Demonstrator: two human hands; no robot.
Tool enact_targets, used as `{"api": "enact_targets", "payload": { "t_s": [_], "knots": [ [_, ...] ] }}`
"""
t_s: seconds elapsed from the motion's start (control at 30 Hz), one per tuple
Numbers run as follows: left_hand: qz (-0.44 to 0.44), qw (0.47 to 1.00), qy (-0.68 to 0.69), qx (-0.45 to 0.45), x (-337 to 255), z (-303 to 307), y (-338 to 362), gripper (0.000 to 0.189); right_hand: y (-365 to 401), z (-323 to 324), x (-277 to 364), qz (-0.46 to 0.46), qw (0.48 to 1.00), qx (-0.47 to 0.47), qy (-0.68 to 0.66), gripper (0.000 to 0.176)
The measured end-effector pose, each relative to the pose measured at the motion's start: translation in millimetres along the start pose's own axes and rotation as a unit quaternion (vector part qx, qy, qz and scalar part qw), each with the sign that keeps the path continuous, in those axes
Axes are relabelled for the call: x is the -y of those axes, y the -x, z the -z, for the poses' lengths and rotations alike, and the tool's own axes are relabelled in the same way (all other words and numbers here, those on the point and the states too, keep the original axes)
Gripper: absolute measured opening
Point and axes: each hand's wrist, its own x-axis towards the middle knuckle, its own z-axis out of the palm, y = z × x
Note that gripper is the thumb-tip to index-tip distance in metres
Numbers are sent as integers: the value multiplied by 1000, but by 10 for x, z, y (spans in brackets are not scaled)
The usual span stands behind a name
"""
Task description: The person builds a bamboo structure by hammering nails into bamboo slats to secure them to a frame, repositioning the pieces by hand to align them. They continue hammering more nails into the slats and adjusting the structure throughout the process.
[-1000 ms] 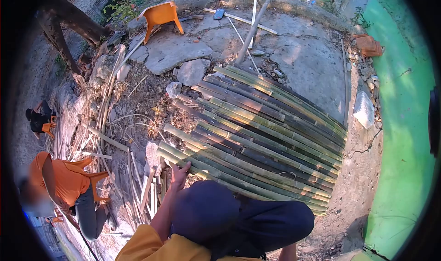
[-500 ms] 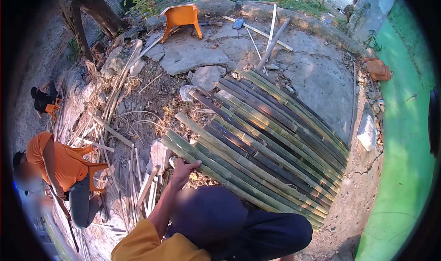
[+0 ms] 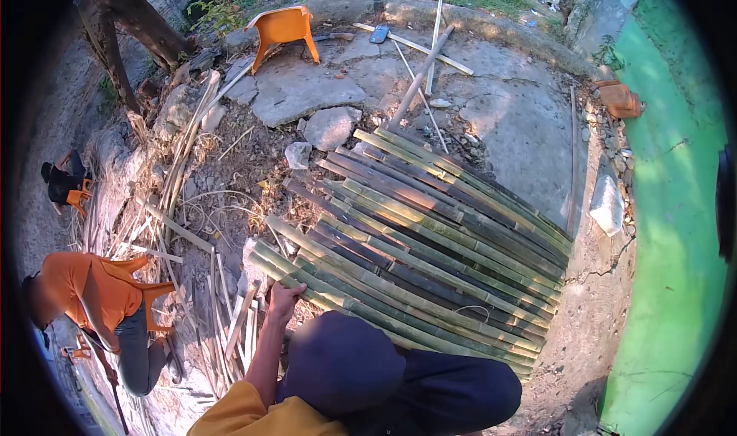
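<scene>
Many long bamboo lengths (image 3: 430, 244), green, tan and dark brown, lie side by side on the ground, running diagonally with uneven near-left ends. My left hand (image 3: 284, 301) is closed at the left end of the green bamboo piece nearest me (image 3: 322, 301), its fingers against the edge. A mustard sleeve (image 3: 246, 413) leads up to that hand. My bent leg in dark trousers (image 3: 461, 394) and a dark rounded shape (image 3: 345, 359) beside it fill the bottom centre. My right hand cannot be made out.
An orange chair (image 3: 282, 31) stands at the back. A person in orange (image 3: 92, 294) sits at left; another (image 3: 61, 183) is farther off. Pale strips (image 3: 242, 321) lie between. A phone-like object (image 3: 379, 34) rests near crossed sticks. A green wall (image 3: 668, 229) borders the right.
The scene has shifted left as the view turned. The bamboo's left ends sit slightly closer to me relative to the ground, and my left hand keeps its hold.
</scene>
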Motion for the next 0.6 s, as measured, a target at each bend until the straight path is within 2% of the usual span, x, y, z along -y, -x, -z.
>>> {"api": "enact_targets", "payload": {
  "t_s": [0.13, 0.23, 0.27, 0.33, 0.37, 0.47, 0.5, 0.53, 0.6],
  "knots": [
    [-7, 1000, 5, 15, -67, -8, 104, 56, -18, 124, -55, 0, 1000, 7, 2, 50],
    [35, 999, -16, 2, 749, 474, -551, 60, -56, 236, -89, 0, 1000, 21, 8, 53],
    [29, 999, -15, 2, 834, 502, -628, 60, -132, 255, -130, -2, 999, 33, 2, 54],
    [72, 997, 11, 15, 926, 480, -751, 64, -300, 385, -204, 2, 999, 53, 3, 56],
    [60, 998, -5, 10, 952, 484, -772, 58, -381, 469, -243, 3, 998, 63, 1, 57],
    [68, 998, -4, 17, 846, 509, -760, 48, -615, 729, -406, 8, 995, 95, 4, 59],
    [31, 997, -42, 59, 753, 535, -718, 39, -683, 810, -435, 9, 995, 103, 2, 60],
    [47, 991, -114, 49, 342, 297, -405, 38, -746, 896, -487, 10, 993, 115, 5, 61],
    [91, 988, -127, -1, 395, 469, -593, 36, -838, 992, -585, 11, 990, 137, 7, 63]
  ]
}}
